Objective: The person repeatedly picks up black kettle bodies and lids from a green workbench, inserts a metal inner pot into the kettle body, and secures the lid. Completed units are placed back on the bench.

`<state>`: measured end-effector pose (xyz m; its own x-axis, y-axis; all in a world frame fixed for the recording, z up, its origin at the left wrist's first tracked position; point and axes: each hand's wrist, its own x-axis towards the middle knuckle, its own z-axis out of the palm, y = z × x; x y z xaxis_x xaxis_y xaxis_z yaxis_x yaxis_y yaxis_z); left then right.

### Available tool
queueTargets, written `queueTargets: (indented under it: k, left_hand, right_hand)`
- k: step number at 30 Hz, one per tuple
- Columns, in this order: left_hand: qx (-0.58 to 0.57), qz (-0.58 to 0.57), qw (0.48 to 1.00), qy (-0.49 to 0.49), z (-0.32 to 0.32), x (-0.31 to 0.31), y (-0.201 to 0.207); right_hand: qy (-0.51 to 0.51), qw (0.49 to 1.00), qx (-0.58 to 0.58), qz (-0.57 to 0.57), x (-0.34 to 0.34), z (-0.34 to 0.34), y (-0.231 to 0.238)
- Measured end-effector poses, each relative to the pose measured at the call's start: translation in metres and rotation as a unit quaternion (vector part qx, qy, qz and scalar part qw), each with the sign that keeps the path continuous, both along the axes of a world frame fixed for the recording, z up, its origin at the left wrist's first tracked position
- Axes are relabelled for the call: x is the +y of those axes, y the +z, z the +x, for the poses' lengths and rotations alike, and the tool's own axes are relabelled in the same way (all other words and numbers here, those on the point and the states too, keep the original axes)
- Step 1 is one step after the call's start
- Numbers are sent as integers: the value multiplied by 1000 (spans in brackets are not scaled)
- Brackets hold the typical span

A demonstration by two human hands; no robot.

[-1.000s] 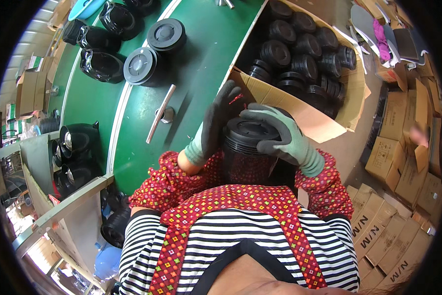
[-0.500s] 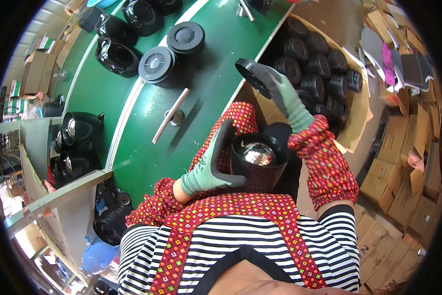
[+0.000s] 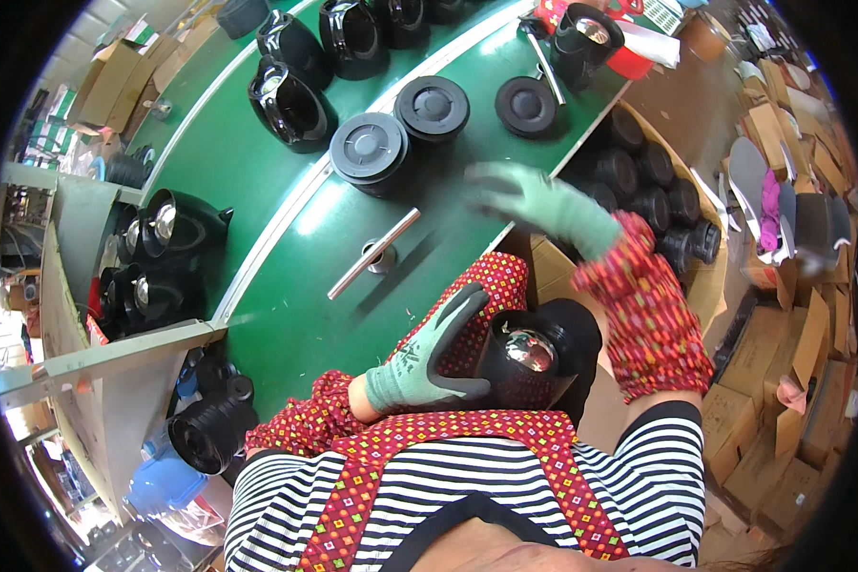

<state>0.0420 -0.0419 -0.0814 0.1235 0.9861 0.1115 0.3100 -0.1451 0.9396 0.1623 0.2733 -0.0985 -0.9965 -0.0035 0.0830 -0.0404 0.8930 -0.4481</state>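
Observation:
In my lap stands a black vacuum jug body (image 3: 515, 381) with a shiny silver liner dome in its mouth. My left hand (image 3: 424, 360), in a green glove with dark fingers, cups its left side, thumb low and fingers spread upward. My right hand (image 3: 534, 202), gloved alike, reaches across the table edge. Its fingers are stretched out and smeared by motion, with nothing visible in them. Beyond it a round black disc (image 3: 526, 107) lies flat on the green table (image 3: 295, 315). A metal T-shaped bar (image 3: 376, 255) stands on the table left of that hand.
Stacks of black round lids (image 3: 370, 148) stand on the table, with glossy black jugs (image 3: 290, 105) behind. An open carton (image 3: 710, 286) of black round parts is at my right. More jugs (image 3: 166, 229) sit on a left shelf. Another jug (image 3: 586, 43) stands at the far end.
My right hand has swung left from the carton over the table and no longer holds the black ring-like part. A black disc now lies on the table. The left hand stays at the jug.

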Motion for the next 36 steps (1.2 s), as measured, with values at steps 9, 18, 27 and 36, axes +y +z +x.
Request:
queueTargets:
  k: [9,18,27,36]
  left_hand:
    - [77,12,995,-56,11,-20,-21]
    - [-64,-2,998,-23,3,-18,-23]
    - [-214,32,970,113,5,13,-18]
    - [-340,37,935,92,-64,4,-54]
  right_hand:
    - [-186,951,73,-237,-179,192,62]
    - [-453,764,146,-435,-176,249,60]
    - [-471,714,186,-484,-171,164,111]
    - [-158,964,100,-188,-167,23,186]
